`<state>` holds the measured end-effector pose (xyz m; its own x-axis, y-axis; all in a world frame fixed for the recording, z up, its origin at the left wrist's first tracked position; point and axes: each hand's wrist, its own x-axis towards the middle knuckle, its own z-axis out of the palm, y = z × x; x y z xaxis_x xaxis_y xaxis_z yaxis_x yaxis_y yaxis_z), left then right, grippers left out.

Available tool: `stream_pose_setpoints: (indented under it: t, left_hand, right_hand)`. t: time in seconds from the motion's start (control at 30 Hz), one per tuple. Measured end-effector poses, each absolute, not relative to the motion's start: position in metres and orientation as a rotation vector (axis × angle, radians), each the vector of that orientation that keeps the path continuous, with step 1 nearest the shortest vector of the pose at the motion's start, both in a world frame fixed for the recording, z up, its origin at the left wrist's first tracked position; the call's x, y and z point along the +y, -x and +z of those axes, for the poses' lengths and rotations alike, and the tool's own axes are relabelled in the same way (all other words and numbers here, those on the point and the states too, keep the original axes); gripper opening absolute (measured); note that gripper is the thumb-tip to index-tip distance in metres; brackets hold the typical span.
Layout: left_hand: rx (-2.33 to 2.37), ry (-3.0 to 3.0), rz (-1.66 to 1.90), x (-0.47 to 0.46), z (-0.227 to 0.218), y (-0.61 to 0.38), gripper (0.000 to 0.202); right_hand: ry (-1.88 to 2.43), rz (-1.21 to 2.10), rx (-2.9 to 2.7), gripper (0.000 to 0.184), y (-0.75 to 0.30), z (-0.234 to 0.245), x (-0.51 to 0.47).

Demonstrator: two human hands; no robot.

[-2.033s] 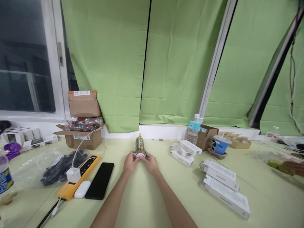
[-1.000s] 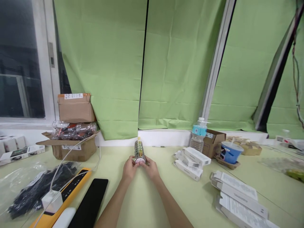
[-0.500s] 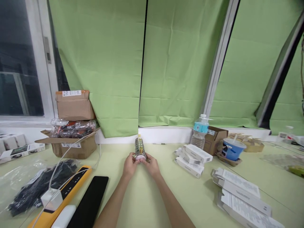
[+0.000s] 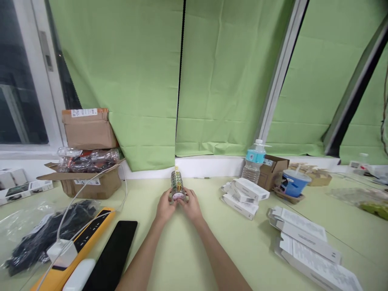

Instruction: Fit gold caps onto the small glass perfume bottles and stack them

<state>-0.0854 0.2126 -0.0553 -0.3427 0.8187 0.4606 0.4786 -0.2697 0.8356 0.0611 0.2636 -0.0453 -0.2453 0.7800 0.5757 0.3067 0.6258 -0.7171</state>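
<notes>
Both my hands meet at the middle of the table around a clear, ribbed cylinder (image 4: 176, 180) with gold-coloured parts along its top and a pale pinkish round end facing me. What kind of thing it is, I cannot make out. Its length points away from me, towards the wall. My left hand (image 4: 165, 207) grips the near end from the left. From the right, my right hand (image 4: 191, 205) holds the same end, thumbs close together below it. Some fingers are hidden behind the cylinder.
Left stand an open cardboard box (image 4: 91, 186), a yellow power strip (image 4: 81, 238) with cables, and a black phone-like slab (image 4: 112, 254). Right are small white boxes (image 4: 242, 196), a water bottle (image 4: 253, 161), a blue cup (image 4: 294, 184) and flattened white cartons (image 4: 315, 250). A pen (image 4: 201, 178) lies by the wall.
The camera view has shifted slightly, so the whole scene sits a little higher and further left. Both hands stay on the cylinder's near end, with the thumbs slightly lower against it.
</notes>
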Motion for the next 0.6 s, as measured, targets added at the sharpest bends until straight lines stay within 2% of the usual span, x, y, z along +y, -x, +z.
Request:
stream_pose_setpoints:
  t: [0.17,0.37,0.6]
  left_hand:
    - [1.668,-1.688,1.668,0.2078,-0.0518,0.0832,0.070]
    - [1.635,-1.614,1.713,0.2044,-0.0505,0.0830,0.062]
    - [1.556,-1.517,1.758,0.2020,-0.0482,0.0817,0.059]
  right_hand:
    - [0.826,0.633,-1.840,0.062,-0.0597,-0.0488,0.2672]
    - [0.800,0.725,-1.815,0.056,-0.0623,-0.0479,0.2654]
    - [0.764,0.752,-1.817,0.062,-0.0624,-0.0461,0.2603]
